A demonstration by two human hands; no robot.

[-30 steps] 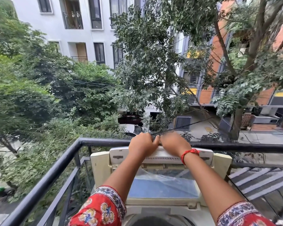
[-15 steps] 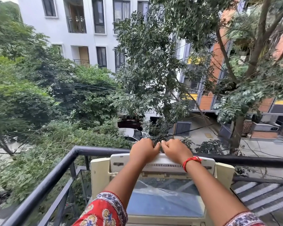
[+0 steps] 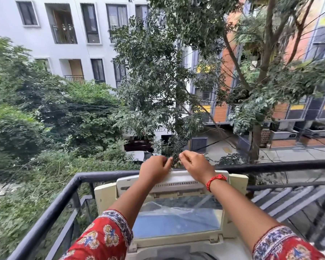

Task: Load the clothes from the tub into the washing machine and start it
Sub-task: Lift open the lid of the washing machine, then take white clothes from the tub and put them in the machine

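Note:
The cream top-loading washing machine (image 3: 104, 197) stands against the balcony railing with its lid (image 3: 176, 220) raised upright; the lid has a clear window. Both arms reach over it. My left hand (image 3: 154, 170) and my right hand (image 3: 195, 165), which has a red thread on its wrist, sit side by side on the lid's top edge with fingers curled over it. A sliver of the dark drum opening (image 3: 178, 258) shows at the bottom edge. The tub and the clothes are out of view.
A black metal railing (image 3: 73, 186) wraps the balcony corner just behind the machine. Slatted metal flooring (image 3: 289, 201) lies to the right. Beyond the railing are trees, a street far below and apartment buildings.
My hands were closed fists pressed together on the lid's top edge; now they are slightly apart with the fingertips working at the edge. The lid stays upright.

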